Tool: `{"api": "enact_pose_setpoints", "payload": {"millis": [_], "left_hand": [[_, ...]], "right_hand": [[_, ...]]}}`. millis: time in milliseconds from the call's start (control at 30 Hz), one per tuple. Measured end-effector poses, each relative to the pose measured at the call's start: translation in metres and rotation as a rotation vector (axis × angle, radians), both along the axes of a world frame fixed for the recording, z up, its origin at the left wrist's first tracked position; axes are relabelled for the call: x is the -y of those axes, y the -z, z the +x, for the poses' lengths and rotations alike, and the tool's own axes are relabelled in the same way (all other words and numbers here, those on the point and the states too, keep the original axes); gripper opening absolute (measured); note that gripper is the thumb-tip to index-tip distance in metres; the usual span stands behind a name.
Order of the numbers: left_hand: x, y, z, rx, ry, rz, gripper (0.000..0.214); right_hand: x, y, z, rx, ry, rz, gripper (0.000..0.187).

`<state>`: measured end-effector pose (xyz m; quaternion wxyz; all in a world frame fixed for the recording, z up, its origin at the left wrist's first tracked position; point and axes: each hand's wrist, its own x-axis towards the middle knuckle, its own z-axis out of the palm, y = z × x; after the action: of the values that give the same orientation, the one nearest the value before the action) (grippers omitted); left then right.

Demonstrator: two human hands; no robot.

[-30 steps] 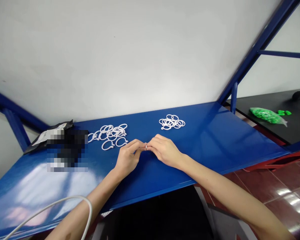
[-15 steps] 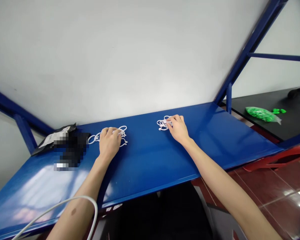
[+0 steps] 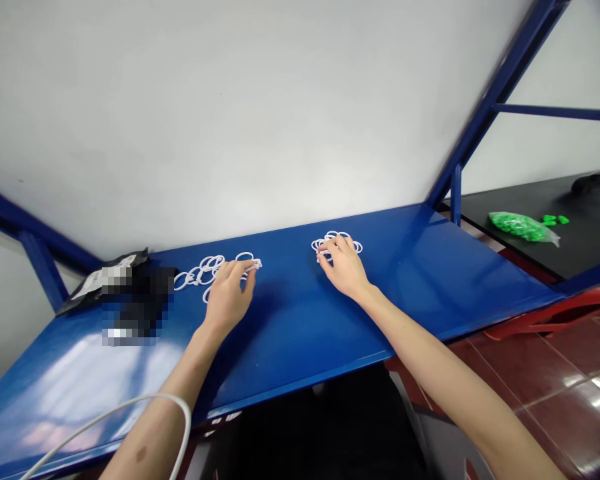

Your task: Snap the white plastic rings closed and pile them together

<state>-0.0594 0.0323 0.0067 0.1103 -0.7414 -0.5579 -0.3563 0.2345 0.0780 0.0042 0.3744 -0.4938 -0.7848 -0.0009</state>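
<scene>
Two piles of white rings (image 3: 211, 267) lie on one bench (image 3: 295, 320). The left hand (image 3: 229, 293) pinches one ring (image 3: 257, 264); the right hand (image 3: 346, 268) covers one pile, grip impossible to tell.

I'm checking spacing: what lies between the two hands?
The head view shows blue tabletop, a white piece at the left hand and white rings by the right hand.

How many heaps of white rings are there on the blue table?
2: the left heap, partly covered by the left hand, and the right heap, partly under the right hand. Some rings may be hidden.
</scene>
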Motion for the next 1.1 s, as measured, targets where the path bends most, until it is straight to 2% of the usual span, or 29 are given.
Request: {"api": "enact_pose_setpoints", "payload": {"millis": [267, 500, 767, 933, 1100], "left_hand": [[0.020, -0.001, 0.038, 0.119, 0.198, -0.157, 0.017], [0.033, -0.001, 0.051, 0.207, 0.308, -0.255, 0.015], [0.037, -0.008, 0.058, 0.312, 0.350, -0.366, 0.011], [0.037, -0.010, 0.059, 0.352, 0.304, -0.361, 0.012], [0.037, -0.007, 0.060, 0.418, 0.264, -0.357, 0.013]], "right_hand": [[0.020, -0.003, -0.016, 0.015, -0.135, -0.028, 0.014], [0.043, -0.004, -0.034, -0.062, -0.423, -0.077, 0.018], [0.047, -0.007, -0.035, -0.112, -0.462, -0.108, 0.009], [0.050, -0.010, -0.035, -0.076, -0.488, -0.161, 0.014], [0.049, -0.009, -0.037, -0.045, -0.474, -0.128, 0.021]]}}
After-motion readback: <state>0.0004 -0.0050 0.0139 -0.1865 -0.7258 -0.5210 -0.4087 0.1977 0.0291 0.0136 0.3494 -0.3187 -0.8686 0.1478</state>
